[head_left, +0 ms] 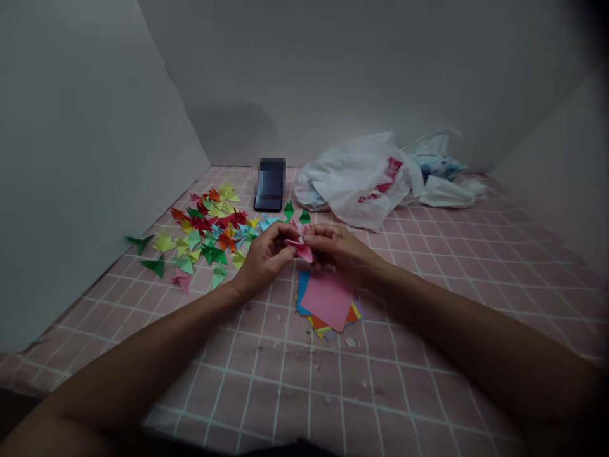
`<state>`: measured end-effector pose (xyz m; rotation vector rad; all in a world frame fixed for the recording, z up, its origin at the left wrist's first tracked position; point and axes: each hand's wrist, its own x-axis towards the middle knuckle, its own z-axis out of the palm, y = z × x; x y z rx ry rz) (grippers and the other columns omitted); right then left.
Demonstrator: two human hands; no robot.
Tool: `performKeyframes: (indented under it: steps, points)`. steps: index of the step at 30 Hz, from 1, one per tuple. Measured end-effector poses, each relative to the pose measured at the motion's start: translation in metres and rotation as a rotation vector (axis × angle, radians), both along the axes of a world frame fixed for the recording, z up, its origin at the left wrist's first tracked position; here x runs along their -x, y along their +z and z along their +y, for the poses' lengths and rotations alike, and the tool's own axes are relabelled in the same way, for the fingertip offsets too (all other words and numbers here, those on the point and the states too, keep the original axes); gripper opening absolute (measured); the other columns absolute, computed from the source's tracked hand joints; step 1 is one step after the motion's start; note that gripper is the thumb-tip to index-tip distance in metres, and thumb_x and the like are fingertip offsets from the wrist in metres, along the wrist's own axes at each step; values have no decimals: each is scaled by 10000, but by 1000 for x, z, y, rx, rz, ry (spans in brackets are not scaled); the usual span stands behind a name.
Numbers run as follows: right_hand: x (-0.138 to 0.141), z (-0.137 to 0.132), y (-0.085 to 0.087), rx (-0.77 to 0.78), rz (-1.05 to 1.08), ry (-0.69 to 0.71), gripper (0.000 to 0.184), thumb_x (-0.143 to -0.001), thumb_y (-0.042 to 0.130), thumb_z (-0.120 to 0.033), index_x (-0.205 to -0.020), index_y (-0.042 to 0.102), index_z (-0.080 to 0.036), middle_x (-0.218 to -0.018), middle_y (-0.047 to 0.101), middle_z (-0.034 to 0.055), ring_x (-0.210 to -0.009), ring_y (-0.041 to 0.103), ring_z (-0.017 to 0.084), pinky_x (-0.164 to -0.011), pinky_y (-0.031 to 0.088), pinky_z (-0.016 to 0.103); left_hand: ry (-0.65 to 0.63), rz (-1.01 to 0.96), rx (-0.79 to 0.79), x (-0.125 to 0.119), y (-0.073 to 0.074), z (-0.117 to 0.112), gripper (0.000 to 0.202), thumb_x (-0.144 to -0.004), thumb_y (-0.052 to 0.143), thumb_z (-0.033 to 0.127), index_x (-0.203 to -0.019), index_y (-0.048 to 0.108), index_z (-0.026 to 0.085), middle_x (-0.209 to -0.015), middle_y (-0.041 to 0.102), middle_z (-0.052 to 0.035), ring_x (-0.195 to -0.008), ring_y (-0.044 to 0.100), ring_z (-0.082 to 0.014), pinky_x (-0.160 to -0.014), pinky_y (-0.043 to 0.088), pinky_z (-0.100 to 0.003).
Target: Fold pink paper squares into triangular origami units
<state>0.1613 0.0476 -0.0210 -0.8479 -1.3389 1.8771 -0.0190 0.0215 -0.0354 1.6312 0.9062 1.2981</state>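
Note:
Both my hands meet over the pink tiled floor [428, 266], pinching a small folded pink paper piece [302, 250] between them. My left hand [264, 257] grips its left side with curled fingers. My right hand [335, 249] pinches its right side. Just below the hands lies a stack of coloured paper squares [328, 301] with a pink sheet on top. To the left is a scattered pile of folded paper pieces [209, 231] in red, green, yellow, orange and blue.
A dark phone [269, 185] stands propped near the back wall. White plastic bags [366, 178] lie at the back right. Grey walls close in on the left, back and right. Small crumbs dot the tiles near me.

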Motion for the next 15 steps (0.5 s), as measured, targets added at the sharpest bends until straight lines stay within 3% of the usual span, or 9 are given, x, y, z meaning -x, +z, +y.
performKeyframes:
  steps: [6,15]
  points:
    - [1,-3,3,-63,-42,20,353,-747,779,-451,-718,543,-191,-564,549,-51,-464,458,76,-444,290,218,-1,-46,66,-2,0,-1,190,-785,657,180,-961,585,180,-901,627,-19,-795,630,-125,-718,548,-248]
    - [2,-5,3,-473,-190,-41,175,-844,630,-321,-756,561,-186,-677,567,-25,-562,498,99,-539,372,257,10,-54,90,-3,0,-4,186,-810,657,190,-981,584,177,-910,619,-13,-770,624,-108,-699,533,-233]
